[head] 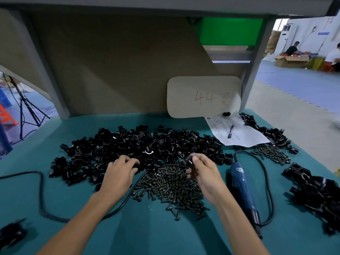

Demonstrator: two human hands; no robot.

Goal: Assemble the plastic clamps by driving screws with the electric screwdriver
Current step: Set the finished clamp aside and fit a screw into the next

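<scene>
Clamp piece, black plastic, is pinched between the thumb and fingertips of my right hand, just above the near edge of the parts pile at centre frame. My left hand has its fingers curled down into the loose clamp parts; I can't tell if it has closed on one.

Step as I read it: picking mating halves, nothing screwed yet. Next I need the second half seated on the first and a screw from the screw heap under the hands. Then comes the electric screwdriver, lying free just right of the heap, bit toward lower right.

Room: the bare green mat at lower centre is open. A black cable loops across lower left and under the left forearm, so it could snag. Assembled-looking clamps crowd the right edge.
</scene>
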